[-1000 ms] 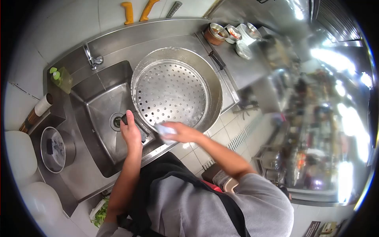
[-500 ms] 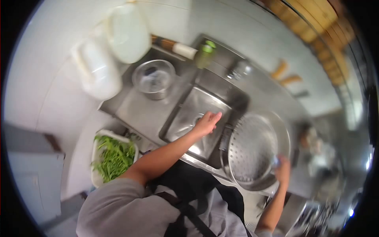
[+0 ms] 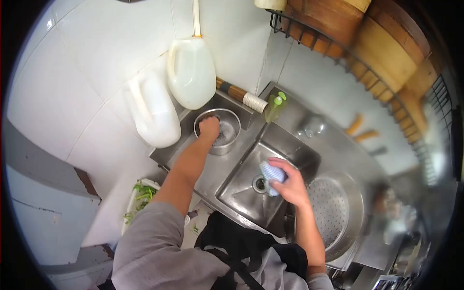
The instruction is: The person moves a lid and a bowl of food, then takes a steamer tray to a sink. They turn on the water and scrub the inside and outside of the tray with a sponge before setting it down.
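Note:
My left hand [image 3: 209, 128] reaches into a round metal pot [image 3: 235, 126] on the steel drainboard. Its fingers are closed, and what they hold is hidden; a dark edge shows beside them. Cloudy or foamy contents show in the pot. Over the steel sink basin [image 3: 239, 192], my right hand [image 3: 291, 186] grips a blue-and-white striped cloth [image 3: 271, 175] between thumb and fingers. The cloth partly covers the view of the drain [image 3: 259, 184].
Two white plastic jugs [image 3: 192, 75] hang on the left wall. A green soap bottle [image 3: 275, 107] stands behind the basin. On the right is a large pot with a perforated steamer insert [image 3: 328, 212]. Leafy greens [image 3: 143, 194] sit at lower left.
My left hand has moved from over the basin into the metal pot. My right hand, with the striped cloth, has come from beside the steamer pot to over the basin. The view has shifted.

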### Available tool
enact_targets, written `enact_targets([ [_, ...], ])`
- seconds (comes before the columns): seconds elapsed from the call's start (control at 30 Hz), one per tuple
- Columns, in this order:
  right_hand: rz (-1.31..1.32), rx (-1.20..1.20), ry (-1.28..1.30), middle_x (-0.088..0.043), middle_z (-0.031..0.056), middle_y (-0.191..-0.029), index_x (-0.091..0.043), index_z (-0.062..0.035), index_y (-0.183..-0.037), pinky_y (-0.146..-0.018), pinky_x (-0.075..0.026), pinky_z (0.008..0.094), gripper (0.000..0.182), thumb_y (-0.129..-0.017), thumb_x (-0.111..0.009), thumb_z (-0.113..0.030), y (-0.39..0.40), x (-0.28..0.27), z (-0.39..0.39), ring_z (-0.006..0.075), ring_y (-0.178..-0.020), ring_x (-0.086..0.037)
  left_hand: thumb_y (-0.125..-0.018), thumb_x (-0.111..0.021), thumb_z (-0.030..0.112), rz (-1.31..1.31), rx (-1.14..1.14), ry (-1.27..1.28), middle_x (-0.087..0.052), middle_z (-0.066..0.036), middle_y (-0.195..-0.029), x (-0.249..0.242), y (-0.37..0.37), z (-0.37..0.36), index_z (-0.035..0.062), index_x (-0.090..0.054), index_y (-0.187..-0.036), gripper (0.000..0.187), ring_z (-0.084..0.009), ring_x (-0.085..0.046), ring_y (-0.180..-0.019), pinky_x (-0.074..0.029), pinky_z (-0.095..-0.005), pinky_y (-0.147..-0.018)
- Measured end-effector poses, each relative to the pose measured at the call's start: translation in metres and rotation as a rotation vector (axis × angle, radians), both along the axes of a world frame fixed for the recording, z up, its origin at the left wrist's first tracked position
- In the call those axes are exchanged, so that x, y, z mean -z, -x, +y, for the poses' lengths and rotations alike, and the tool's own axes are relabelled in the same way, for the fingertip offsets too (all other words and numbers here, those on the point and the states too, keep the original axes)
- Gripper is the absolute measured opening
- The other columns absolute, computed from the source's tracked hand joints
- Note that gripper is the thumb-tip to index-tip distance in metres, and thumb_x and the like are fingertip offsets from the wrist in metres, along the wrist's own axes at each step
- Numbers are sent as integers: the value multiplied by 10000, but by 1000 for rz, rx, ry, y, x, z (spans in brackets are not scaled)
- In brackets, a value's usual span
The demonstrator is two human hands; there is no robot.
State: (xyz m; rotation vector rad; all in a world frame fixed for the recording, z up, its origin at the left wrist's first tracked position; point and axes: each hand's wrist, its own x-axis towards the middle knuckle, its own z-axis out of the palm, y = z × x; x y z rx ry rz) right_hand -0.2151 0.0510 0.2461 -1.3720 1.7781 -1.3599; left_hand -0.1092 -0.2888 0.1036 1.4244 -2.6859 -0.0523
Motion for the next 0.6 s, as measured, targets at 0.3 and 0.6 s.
enact_targets([
  [0.3, -380, 97, -90, -621, 115, -1127, -567, -5, -1228, -865, -463, 296, 478, -765, -683, -38, -18, 34, -154, 179, -995, -583, -798, -623, 106, -105, 243, 56, -676, -191, -979, -20, -21, 0, 45, -678, -985, 204, -328, -671, -926, -556, -403, -780],
  [0.6, -360, 162, -225, -576, 169, -1250, -537, -10, -1283, -921, -453, 336, 520, -879, -645, -318, -20, 50, -157, 249, -1128, -559, -754, -605, 86, 462, 17, -197, -639, -235, -800, -135, -92, 63, -10, -571, -880, 162, -407, -634, -746, -509, -475, -679],
])
